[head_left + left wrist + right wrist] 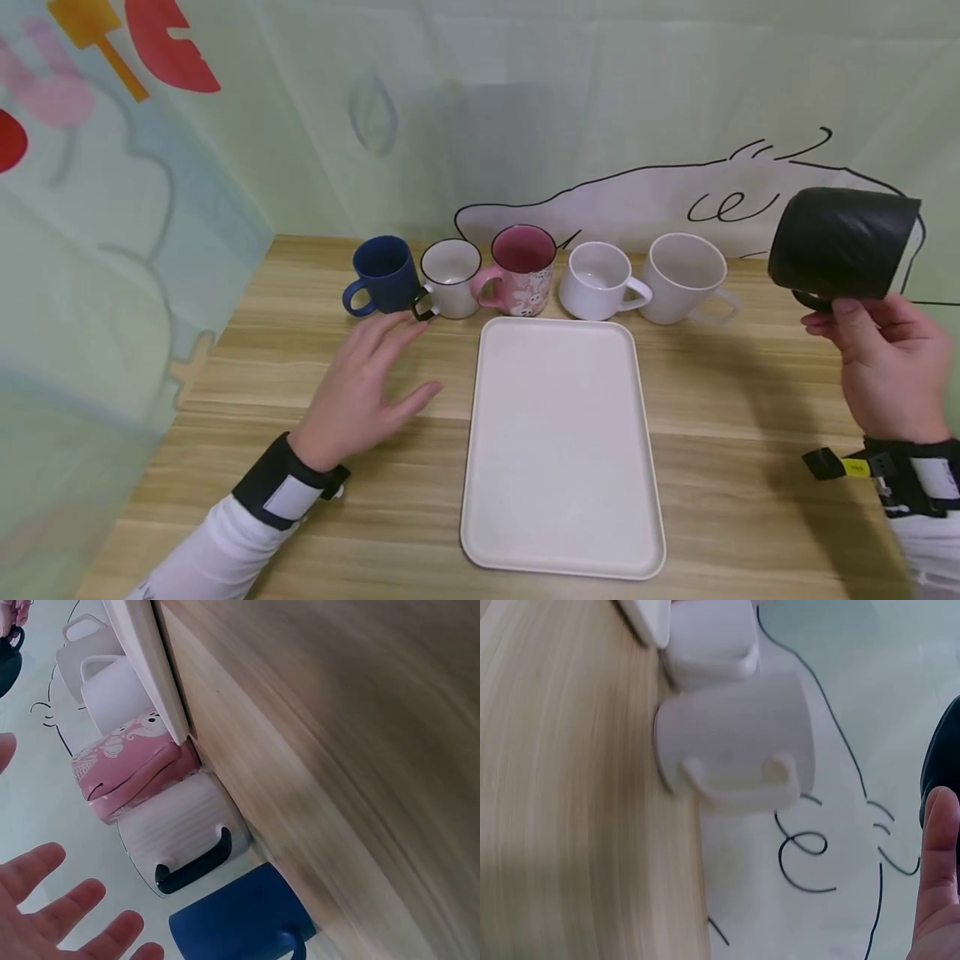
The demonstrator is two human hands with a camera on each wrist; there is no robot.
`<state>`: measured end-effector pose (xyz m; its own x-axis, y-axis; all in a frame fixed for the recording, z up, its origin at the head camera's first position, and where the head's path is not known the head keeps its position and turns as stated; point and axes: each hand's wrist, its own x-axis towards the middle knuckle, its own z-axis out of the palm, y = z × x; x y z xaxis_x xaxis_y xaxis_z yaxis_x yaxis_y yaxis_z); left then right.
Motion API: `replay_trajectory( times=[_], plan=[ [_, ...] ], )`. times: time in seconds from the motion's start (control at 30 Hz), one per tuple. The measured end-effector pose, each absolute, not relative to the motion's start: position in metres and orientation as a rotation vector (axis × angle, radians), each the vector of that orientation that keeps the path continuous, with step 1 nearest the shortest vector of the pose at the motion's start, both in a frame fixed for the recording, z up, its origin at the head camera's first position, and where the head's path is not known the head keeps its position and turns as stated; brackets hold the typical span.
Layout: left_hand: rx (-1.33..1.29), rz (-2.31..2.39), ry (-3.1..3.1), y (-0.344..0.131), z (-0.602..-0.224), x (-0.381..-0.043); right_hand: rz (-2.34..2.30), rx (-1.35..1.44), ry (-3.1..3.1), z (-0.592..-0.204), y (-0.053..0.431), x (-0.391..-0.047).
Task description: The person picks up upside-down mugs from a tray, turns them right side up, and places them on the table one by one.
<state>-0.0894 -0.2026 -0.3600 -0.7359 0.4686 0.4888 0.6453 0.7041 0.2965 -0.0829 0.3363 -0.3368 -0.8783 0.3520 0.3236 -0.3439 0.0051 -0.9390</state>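
Raised above the table at the right, my right hand (pixel 896 358) pinches the handle of a black mug (pixel 840 242), which is tipped onto its side in the air. Only part of that mug (pixel 946 769) shows in the right wrist view. My left hand (pixel 363 392) hovers with spread, relaxed fingers and holds nothing. Its fingertips are nearest a white mug with a black rim and black handle (pixel 453 287) and a dark blue mug (pixel 386 279). In the left wrist view a gap separates the fingers (pixel 79 896) from the white mug (pixel 180 829).
A pink patterned mug (pixel 531 287), a low white mug (pixel 596 287) and a larger off-white mug (pixel 678 287) continue the row along the back edge. In front of them lies a white rectangular tray (pixel 562 442). A printed cloth (pixel 525 100) hangs behind the wooden table (pixel 735 483).
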Motion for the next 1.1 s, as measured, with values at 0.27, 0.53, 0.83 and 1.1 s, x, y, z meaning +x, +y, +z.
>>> replay_trajectory(
  times=[0.27,0.53,0.83,1.1],
  plan=[
    [-0.853,-0.626,-2.551,-0.210,-0.364,-0.086,1.799,-0.135,-1.894,-0.347,0.353,-0.087],
    [-0.824,-0.604,-2.571,-0.215,-0.370,-0.083,1.622,-0.275,-2.065,-0.355,0.364,-0.092],
    [-0.782,-0.521,-2.657,-0.220,-0.372,-0.082,1.318,-0.421,-2.330,-0.363,0.371,-0.098],
    [-0.756,-0.431,-2.747,-0.222,-0.374,-0.080,1.202,-0.398,-2.414,-0.372,0.374,-0.103]
  ],
)
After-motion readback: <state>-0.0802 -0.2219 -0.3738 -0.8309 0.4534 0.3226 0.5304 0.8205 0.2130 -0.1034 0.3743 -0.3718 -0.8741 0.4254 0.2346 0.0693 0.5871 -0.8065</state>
